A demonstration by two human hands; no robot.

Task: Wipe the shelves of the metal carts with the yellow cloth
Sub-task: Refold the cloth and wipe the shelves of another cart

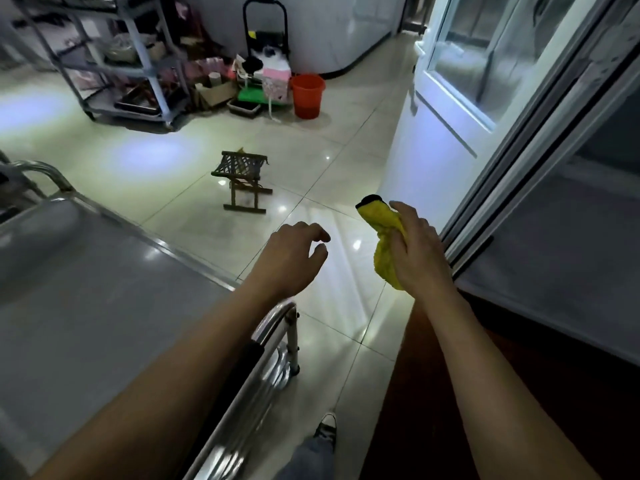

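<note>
A steel cart (86, 289) fills the lower left, its flat top shelf bare and its tubular handle near my left forearm. My right hand (417, 251) grips the bunched yellow cloth (379, 225), holding it in the air over the floor to the right of the cart. My left hand (292, 259) hovers just past the cart's right corner, fingers loosely curled and holding nothing. A second cart (114, 60), grey with several loaded shelves, stands at the back left.
A small folding stool (242, 178) stands on the tiled floor ahead. A red bucket (307, 95), boxes and a hand trolley (265, 26) crowd the back wall. A white door and sliding glass frame (519, 140) line the right side.
</note>
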